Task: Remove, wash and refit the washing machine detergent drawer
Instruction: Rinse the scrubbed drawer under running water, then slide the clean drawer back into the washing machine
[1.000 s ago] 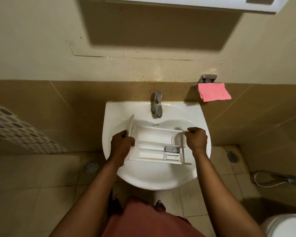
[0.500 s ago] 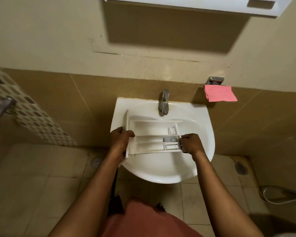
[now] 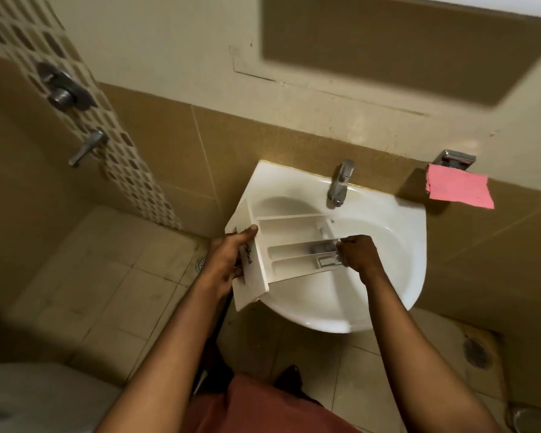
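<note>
What is there, counted
One drawer (image 3: 294, 235), one sink (image 3: 403, 260), one tap (image 3: 341, 182), one cloth (image 3: 456, 190), two hands (image 3: 225, 260) (image 3: 356, 254), two drains (image 3: 201, 263) (image 3: 475, 351).

drawer (image 3: 294, 245) over sink (image 3: 388, 292)

Light is dim and warm, yellowish, falling from above. The white sink (image 3: 272, 179) is the brightest area, with a soft sheen along its rim at mid-frame. A broad, dark rectangular shadow lies on the wall (image 3: 169, 42) at upper right, and the pink cloth (image 3: 456, 189) throws a shadow to its left. Lettering on the drawer (image 3: 289, 228) at centre is fairly sharp. The valve (image 3: 61, 89) at upper left and the lower left corner are smeared with blur. Straight lines bow towards the frame's edges.
</note>
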